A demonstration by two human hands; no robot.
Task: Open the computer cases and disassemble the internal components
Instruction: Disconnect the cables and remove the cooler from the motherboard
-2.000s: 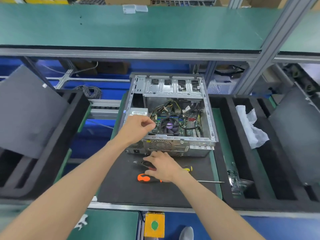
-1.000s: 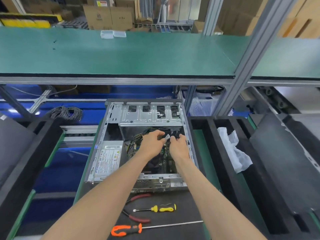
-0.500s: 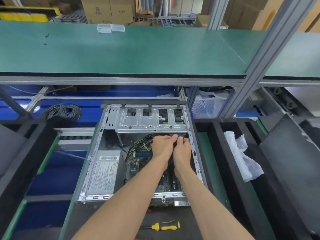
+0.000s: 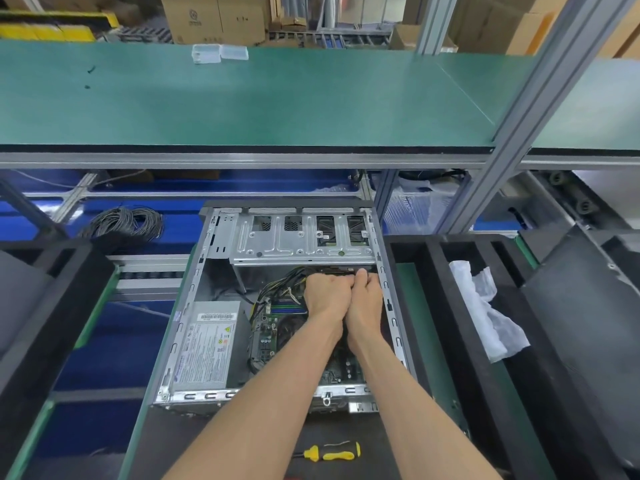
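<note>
An open grey computer case [image 4: 188, 327] lies on its side on the dark mat. Inside are the power supply [image 4: 207, 348] at the left, the motherboard [image 4: 277, 327] and a bundle of cables [image 4: 277, 285]. The silver drive cage [image 4: 301, 242] spans the far end. My left hand [image 4: 327, 294] and my right hand [image 4: 365, 296] are side by side deep in the case, just under the drive cage's edge. Their fingers curl around something dark there, likely a cable connector; the fingertips and the held part are mostly hidden.
A yellow-handled screwdriver [image 4: 332, 453] lies on the mat in front of the case. Black foam trays [image 4: 433, 306] flank the case; the right one holds a white plastic bag [image 4: 491, 313]. A coil of black cable [image 4: 126, 223] sits at the back left. A green shelf [image 4: 242, 98] overhangs behind.
Both hands left the tools and the case's front and reached into the case. Since half a second ago they have pushed slightly further in under the drive cage; the view moved closer.
</note>
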